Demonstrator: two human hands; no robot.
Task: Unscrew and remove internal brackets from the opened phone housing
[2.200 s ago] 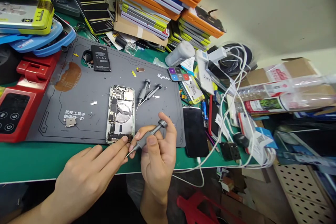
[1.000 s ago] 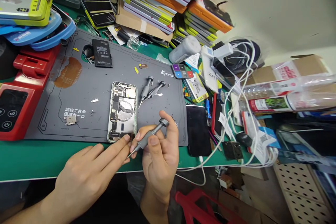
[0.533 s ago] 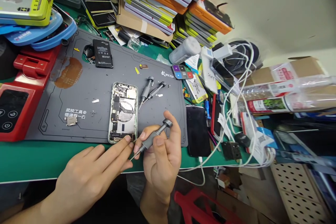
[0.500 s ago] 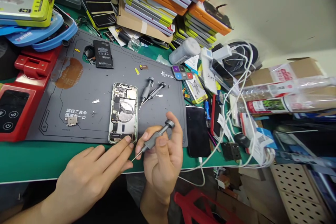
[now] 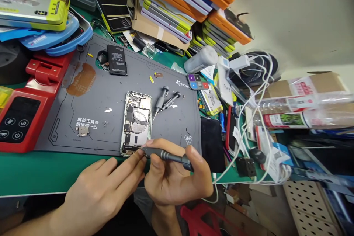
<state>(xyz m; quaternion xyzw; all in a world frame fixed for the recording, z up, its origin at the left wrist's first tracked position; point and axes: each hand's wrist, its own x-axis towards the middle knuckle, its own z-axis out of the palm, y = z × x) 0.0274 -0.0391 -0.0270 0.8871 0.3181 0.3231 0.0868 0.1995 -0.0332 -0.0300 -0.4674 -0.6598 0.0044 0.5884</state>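
Pale, flat wall (image 5: 298,18): we see soft light, darkening toward the upper right corner.
Grey rectangular mat (image 5: 94,108): evenly bright, white lettering legible to us.
Open, silver-framed rectangular phone (image 5: 136,121): we catch pale glints inside.
Beige perforated panel (image 5: 306,206): we find it dimmer, stretched by the lens.

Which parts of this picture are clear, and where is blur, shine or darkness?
Head view: the open phone is fairly sharp; head view, right side: plastic wrap shines, the far edge looks smeared; head view, upper right: the wall darkens toward the corner.
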